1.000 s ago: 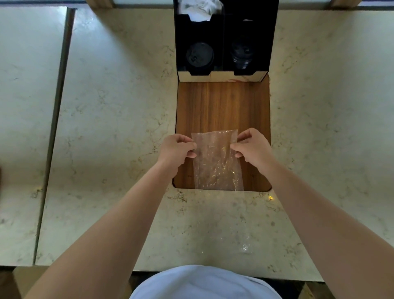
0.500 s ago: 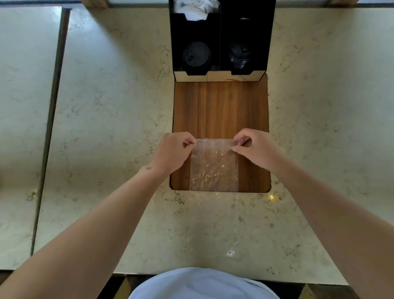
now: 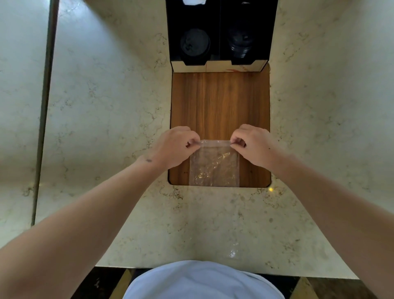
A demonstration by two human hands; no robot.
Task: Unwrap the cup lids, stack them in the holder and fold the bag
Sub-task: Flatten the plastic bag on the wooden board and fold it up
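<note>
A clear crinkled plastic bag lies flat on the near end of a wooden board. My left hand pinches its far left corner and my right hand pinches its far right corner. The bag's far edge is doubled over between my fingers. A black holder stands at the board's far end. Its left slot holds a stack of black cup lids and its right slot holds another dark stack of lids.
The board sits in a pale marble counter. A dark seam runs down the counter at the left. Something white pokes out at the holder's top. The counter's front edge is just before my body.
Both hands have brought the bag's far edge toward me and down onto the board, so the bag looks shorter and lies flatter than a second ago.
</note>
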